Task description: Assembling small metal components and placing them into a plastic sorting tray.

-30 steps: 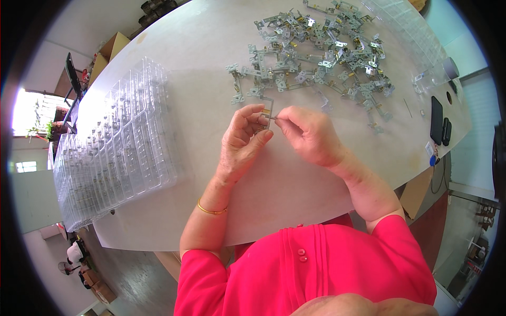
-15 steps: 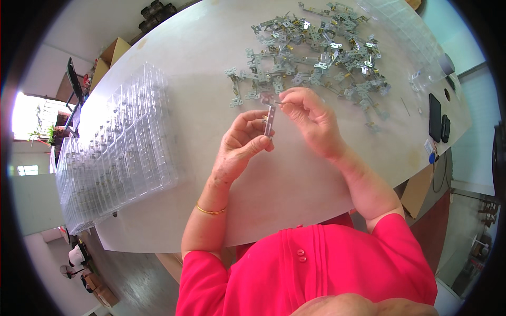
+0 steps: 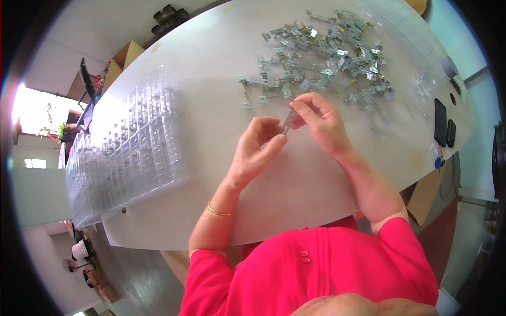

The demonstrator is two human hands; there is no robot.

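Note:
Between my two hands, above the table (image 3: pixel 221 205), is a narrow silver metal bracket (image 3: pixel 288 121) with holes along it, held at a slant. My left hand (image 3: pixel 261 147) pinches its lower end between thumb and fingers. The thumb and fingers of my right hand (image 3: pixel 322 124) are closed at its upper end and cover part of it. A thin tip sticks out by the right fingertips, too small to make out. Just beyond my hands lies a loose pile of similar metal brackets (image 3: pixel 329 68), some with brass-coloured parts.
At the left stands a tall stack of clear plastic trays (image 3: pixel 153 142) with metal parts showing inside. More clear trays (image 3: pixel 390 26) lie at the far right. A black phone (image 3: pixel 440 122) and a smaller black object (image 3: pixel 451 133) rest near the right edge.
My right fingers have come down onto the bracket's upper end, and the bracket has tilted. My left hand has moved slightly right within the view, which has itself shifted a little.

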